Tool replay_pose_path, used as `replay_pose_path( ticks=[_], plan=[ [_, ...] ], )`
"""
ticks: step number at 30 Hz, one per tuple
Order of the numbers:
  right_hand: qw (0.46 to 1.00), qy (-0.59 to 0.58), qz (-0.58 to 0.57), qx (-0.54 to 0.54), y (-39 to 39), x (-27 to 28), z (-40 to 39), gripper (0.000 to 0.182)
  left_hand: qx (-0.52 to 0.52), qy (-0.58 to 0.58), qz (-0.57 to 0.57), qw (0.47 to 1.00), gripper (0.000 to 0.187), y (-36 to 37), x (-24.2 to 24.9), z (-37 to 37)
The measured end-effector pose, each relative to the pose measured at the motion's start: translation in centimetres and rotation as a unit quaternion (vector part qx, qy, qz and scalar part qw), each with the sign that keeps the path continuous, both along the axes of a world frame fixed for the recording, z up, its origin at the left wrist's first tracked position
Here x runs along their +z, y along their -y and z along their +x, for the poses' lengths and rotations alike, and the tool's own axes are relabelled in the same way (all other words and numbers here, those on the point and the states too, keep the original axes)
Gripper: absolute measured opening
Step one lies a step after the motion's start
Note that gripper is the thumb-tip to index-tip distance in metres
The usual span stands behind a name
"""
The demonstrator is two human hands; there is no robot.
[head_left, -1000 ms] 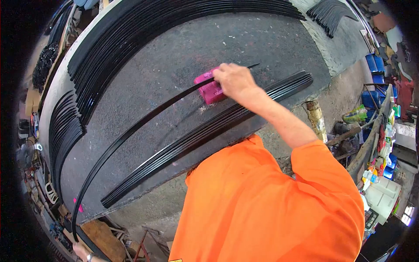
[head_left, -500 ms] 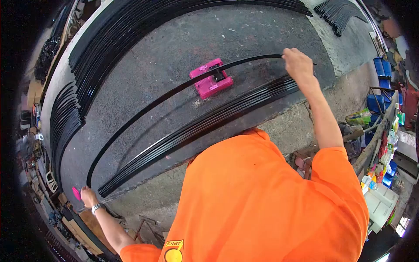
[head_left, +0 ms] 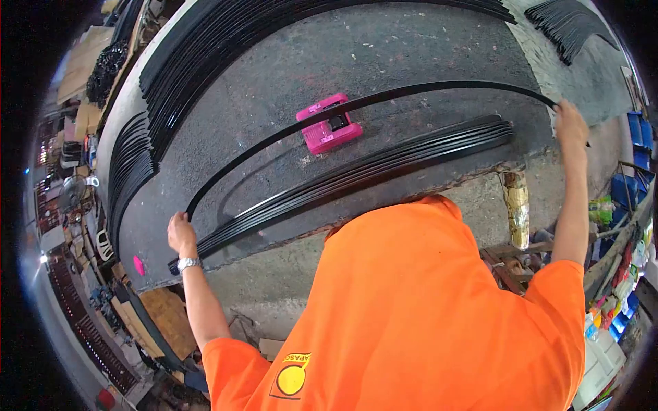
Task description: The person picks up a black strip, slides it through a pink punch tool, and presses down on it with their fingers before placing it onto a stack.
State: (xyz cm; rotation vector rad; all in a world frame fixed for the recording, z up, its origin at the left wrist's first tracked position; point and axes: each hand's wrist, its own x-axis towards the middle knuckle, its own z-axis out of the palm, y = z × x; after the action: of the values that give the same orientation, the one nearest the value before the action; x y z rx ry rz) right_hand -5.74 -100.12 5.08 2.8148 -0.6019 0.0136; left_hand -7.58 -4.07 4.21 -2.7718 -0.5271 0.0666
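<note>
A long black strip point(head_left: 439, 85) arches over the dark worktop, an end in each hand. My left hand point(head_left: 181, 234), with a watch at the wrist, is closed on its left end. At the far right my right hand point(head_left: 571, 125) grips the other end, and a short tip sticks out past it. Beneath the strip sits a pink device point(head_left: 330, 139) with a black part in its middle; the strip passes across it. Between the device and my body lies a bundle of black strips point(head_left: 370, 159) along the near edge.
Stacked curved black strips point(head_left: 226, 41) line the far side, with smaller stacks at the left point(head_left: 130, 171) and top right point(head_left: 572, 27). A small pink object point(head_left: 139, 266) lies near the left corner. A gold-wrapped post point(head_left: 516, 209) stands below the near edge.
My right hand has moved right and slightly down to the strip's far end, and more of the strip shows. My left hand has shifted up and right in view. The camera view has shifted.
</note>
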Motion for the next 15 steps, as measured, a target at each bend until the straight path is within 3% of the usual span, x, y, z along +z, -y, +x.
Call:
replay_pose_path(
  ticks=[11, 15],
  plan=[
    [0.984, -0.037, -0.098, -0.144, 24.0, 1.3, -10.4, 0.033, -0.188, 0.033, -0.077, 0.979, 0.017, 21.0, 0.7, 4.0],
    [0.977, 0.062, -0.164, -0.122, 34.2, 0.3, -17.8, 0.036, -0.256, 0.043, -0.107, 0.960, 0.016, 27.8, 0.7, 5.9]
  ],
)
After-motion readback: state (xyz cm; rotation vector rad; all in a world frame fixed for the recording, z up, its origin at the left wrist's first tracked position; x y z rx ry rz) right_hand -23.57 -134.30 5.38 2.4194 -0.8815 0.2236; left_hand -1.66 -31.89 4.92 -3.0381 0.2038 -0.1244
